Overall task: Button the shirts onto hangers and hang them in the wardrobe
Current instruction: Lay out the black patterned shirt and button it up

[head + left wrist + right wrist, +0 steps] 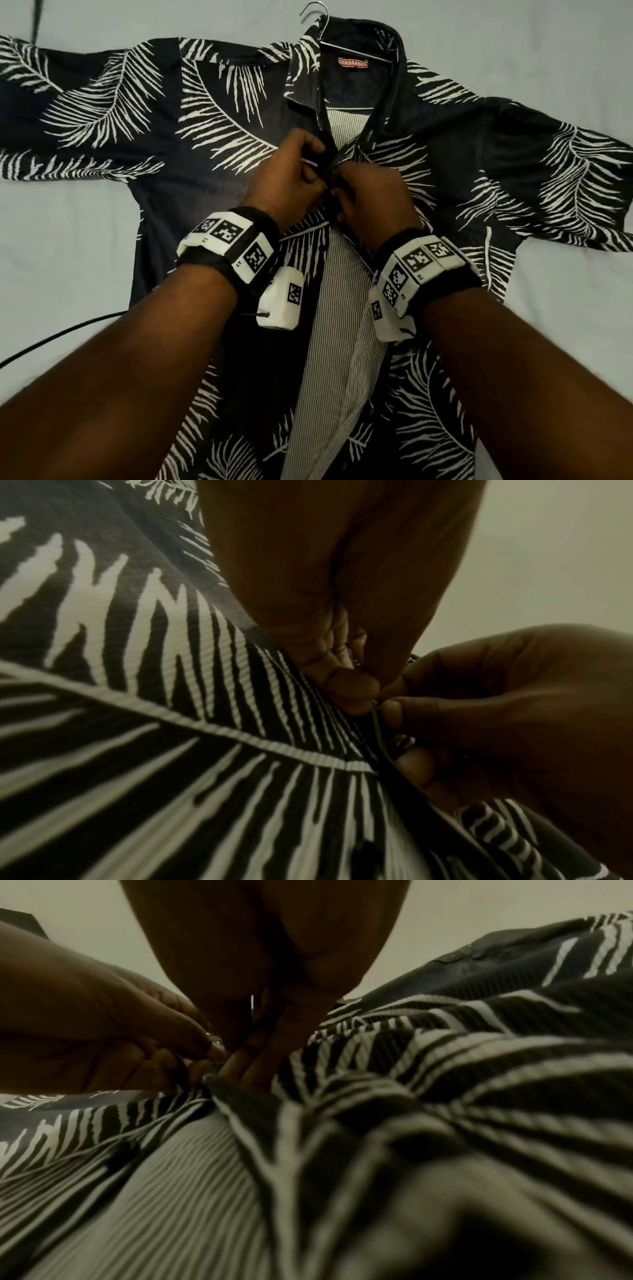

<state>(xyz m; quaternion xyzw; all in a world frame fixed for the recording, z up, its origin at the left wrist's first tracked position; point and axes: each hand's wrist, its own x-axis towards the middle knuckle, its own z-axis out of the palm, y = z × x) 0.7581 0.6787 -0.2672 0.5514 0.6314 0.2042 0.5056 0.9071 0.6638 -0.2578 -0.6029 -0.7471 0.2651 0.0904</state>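
A black shirt with white palm-leaf print (212, 113) lies spread flat, front up, with a metal hanger (317, 20) inside its collar and the hook poking out at the top. A striped shirt (329, 308) lies under it and shows through the open front. My left hand (294, 174) pinches the left front edge at chest height. My right hand (363, 192) pinches the right front edge against it. In the left wrist view the left hand (342, 669) and the right hand (479, 710) meet fingertip to fingertip on the dark placket (380, 739). No button is plainly visible.
The shirts lie on a pale bedsheet (68, 246) that stretches out on all sides. A black cable (51, 337) runs across the sheet at the lower left. Below my hands the leaf shirt's front gapes open down to its hem.
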